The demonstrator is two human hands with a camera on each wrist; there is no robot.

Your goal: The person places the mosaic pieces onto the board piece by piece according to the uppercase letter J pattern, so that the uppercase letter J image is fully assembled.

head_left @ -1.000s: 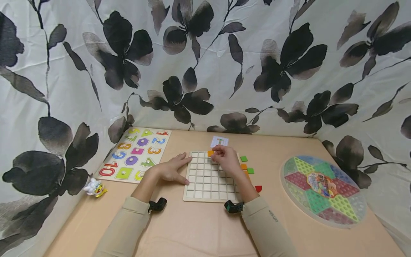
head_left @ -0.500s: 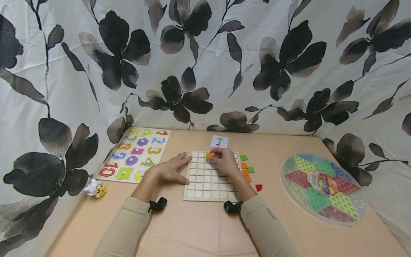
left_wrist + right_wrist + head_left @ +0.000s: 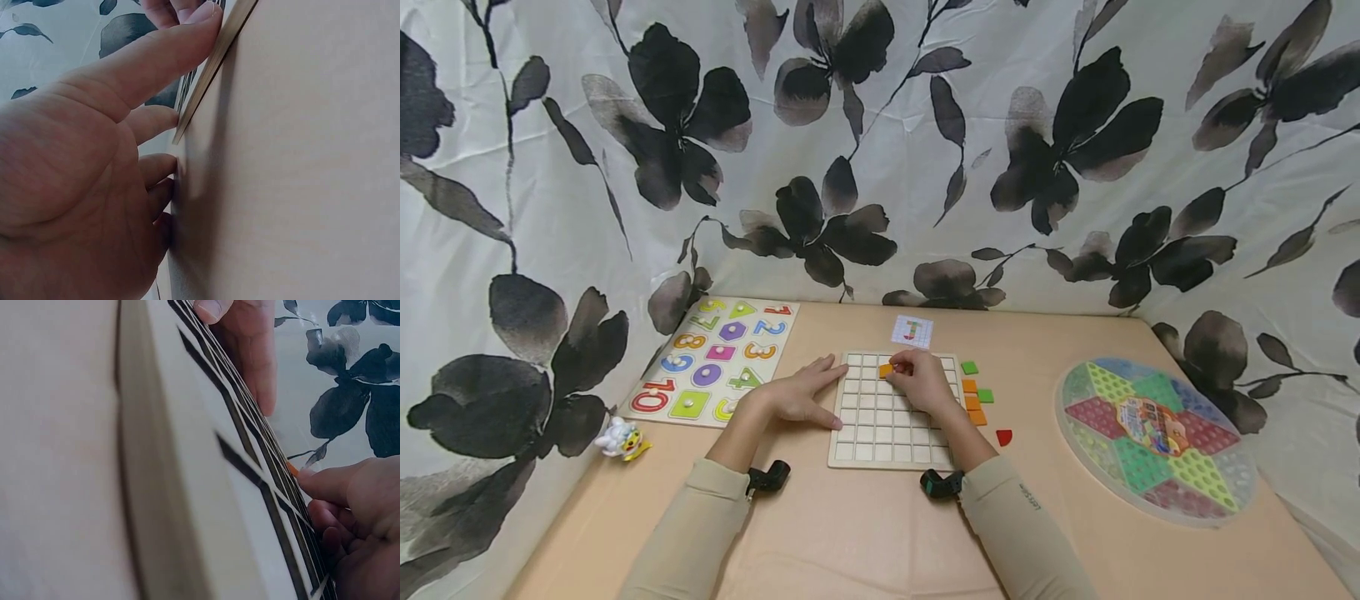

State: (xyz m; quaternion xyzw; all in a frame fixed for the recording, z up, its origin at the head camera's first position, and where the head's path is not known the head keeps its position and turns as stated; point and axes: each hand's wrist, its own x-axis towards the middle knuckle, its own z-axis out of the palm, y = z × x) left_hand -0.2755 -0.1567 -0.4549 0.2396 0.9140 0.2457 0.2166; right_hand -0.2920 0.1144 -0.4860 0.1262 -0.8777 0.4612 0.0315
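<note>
A pale wooden grid board point(image 3: 865, 454) lies in the middle of the table. My right hand point(image 3: 921, 382) pinches a small orange square tile point(image 3: 885, 370) at the board's upper rows. The right wrist view shows the thumb at the orange tile point(image 3: 292, 469), close over the grid, with the other fingers curled in. My left hand point(image 3: 796, 396) rests at the board's left side, fingers fairly straight. Its thumb touches the board's edge point(image 3: 215, 59) in the left wrist view. Beside the board's right edge lie orange tiles point(image 3: 972, 402), green tiles point(image 3: 970, 367) and a red rounded piece point(image 3: 1003, 437).
Behind the board is a small pattern card point(image 3: 912, 331). A number-and-shape puzzle board point(image 3: 707, 375) lies at back left, with a small toy figure point(image 3: 622, 439) near it. A round star-patterned game board point(image 3: 1156, 443) lies at right. Floral cloth point(image 3: 925, 183) hangs behind the table.
My right hand has brought the orange tile slightly left and down onto the board's upper rows, uncovering the pattern card. The left hand has stayed in place.
</note>
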